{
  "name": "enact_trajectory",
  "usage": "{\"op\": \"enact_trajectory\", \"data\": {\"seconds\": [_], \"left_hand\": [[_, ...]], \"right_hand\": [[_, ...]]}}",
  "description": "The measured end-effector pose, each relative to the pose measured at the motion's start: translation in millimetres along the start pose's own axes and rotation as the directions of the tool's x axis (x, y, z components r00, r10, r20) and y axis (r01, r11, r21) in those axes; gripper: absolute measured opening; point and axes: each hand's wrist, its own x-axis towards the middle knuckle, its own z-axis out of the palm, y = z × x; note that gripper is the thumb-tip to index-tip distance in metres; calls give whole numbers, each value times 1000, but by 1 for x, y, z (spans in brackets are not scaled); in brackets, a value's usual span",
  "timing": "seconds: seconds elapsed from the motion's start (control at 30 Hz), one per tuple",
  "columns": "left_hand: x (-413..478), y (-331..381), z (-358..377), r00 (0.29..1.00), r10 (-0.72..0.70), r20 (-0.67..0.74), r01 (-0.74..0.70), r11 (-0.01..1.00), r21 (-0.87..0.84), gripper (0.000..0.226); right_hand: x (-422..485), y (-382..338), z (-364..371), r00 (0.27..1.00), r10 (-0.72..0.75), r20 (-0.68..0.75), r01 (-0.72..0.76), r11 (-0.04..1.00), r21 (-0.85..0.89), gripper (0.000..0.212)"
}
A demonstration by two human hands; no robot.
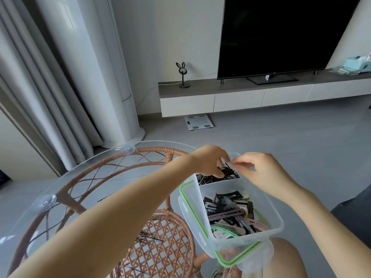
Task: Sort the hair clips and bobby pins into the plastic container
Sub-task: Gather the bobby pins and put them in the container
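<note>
Soft daylight from the left, wide-angle bending at edges, slight blur

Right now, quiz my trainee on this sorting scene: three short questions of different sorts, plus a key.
1. True or false: the hair clips lie in the container's far compartment.
2. The left hand reaches into: A) the bobby pins, B) the hair clips, C) a bowl?
3. Fill in: the lid's seal is ___.
Key: 1 false; 2 A; 3 green.
</note>
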Motion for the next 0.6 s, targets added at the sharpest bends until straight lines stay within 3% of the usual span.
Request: {"op": "enact_trajectory", "data": {"seconds": [0.13, 0.23, 0.37, 0.47, 0.53, 0.6], "left_hand": [[-17, -4, -18, 999, -17, -48, 11, 993, -119, 34], [-44, -17, -31, 981, -18, -196, -4, 994, -110, 24], [-100, -61, -33, 920, -109, -377, 68, 991, -119, 18], [-150, -108, -12, 842, -273, -465, 224, 961, -159, 23], [-179, -137, 13, 793, -366, -487, 324, 931, -171, 30], [-202, -160, 42, 758, -448, -474, 410, 893, -188, 38]], "right_hand": [[-4, -9, 12, 987, -16, 161, 41, 987, -153, 20], [-7, -26, 10, 998, -55, 38, 60, 987, -151, 18], [-18, -64, 14, 985, -94, -146, 101, 994, 43, 14], [-41, -98, 47, 991, -121, 51, 108, 973, 205, 45], [-56, -111, 83, 965, -156, 210, 118, 977, 180, 70], [-67, -120, 122, 948, -141, 285, 92, 980, 179, 78]]}}
